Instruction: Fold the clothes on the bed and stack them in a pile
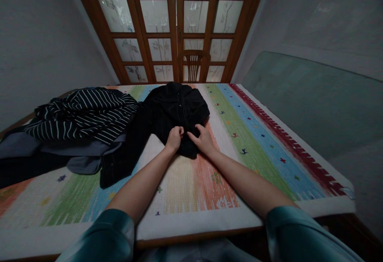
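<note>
A black jacket (167, 106) with a stitched button front lies crumpled on the table, one sleeve stretching towards the lower left. My left hand (175, 138) is closed, its fingers pinching the jacket's near part. Just to the right, my right hand (205, 140) has its thumb and bent fingers on the same cloth, gripping near the front edge. A small gap separates the two hands. The fingertips are partly hidden in the dark fabric.
Left of the jacket lies a heap of clothes with a black-and-white striped garment (80, 114) on top and grey cloth (85, 164) beneath. A patterned multicoloured tablecloth (257, 162) covers the table. Beyond stand a wooden chair (194, 64) and glazed wooden doors (176, 34).
</note>
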### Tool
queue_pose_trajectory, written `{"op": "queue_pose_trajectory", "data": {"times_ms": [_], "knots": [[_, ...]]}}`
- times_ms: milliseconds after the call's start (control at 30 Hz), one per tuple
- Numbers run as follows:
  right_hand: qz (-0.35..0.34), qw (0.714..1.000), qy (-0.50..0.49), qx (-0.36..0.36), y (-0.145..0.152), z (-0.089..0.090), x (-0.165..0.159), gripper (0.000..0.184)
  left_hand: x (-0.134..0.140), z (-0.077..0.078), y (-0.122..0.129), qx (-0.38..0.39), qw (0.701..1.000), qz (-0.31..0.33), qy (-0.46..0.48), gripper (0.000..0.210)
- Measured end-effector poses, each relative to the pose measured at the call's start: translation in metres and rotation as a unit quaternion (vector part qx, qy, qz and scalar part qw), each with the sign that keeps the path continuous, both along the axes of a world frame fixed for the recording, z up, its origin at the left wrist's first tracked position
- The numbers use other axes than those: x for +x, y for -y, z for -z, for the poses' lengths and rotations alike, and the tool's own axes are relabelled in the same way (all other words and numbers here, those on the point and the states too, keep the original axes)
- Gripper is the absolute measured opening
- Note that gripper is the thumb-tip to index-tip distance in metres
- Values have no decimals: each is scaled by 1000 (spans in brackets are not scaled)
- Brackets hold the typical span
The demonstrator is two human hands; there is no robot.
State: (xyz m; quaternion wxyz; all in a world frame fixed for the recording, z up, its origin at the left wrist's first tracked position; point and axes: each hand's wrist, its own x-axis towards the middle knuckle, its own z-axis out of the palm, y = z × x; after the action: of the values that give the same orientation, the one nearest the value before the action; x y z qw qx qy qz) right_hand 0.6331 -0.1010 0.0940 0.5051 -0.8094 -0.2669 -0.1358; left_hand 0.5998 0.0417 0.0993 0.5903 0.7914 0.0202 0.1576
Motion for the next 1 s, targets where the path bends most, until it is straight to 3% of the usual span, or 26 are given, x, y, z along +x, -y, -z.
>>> {"op": "queue_pose_trajectory", "data": {"times_ms": [100,267,500,667,800,1000], "knots": [[4,1000,-5,13,1,-3,0,27,-2,-2,0,-16,1000,-3,12,29],[21,999,-23,15,2,-7,-2,33,-8,-7,4,23,999,-24,35,29],[20,999,-24,41,4,-12,-5,30,-19,-13,7,155,970,-113,149,23],[3,1000,2,15,5,-14,-9,26,-18,-11,1,253,940,-40,227,42],[-4,1000,17,-21,6,-14,-10,22,-17,-11,-1,270,939,38,207,52],[-26,997,65,-42,7,-5,-7,17,-15,-14,-3,257,954,36,152,58]]}}
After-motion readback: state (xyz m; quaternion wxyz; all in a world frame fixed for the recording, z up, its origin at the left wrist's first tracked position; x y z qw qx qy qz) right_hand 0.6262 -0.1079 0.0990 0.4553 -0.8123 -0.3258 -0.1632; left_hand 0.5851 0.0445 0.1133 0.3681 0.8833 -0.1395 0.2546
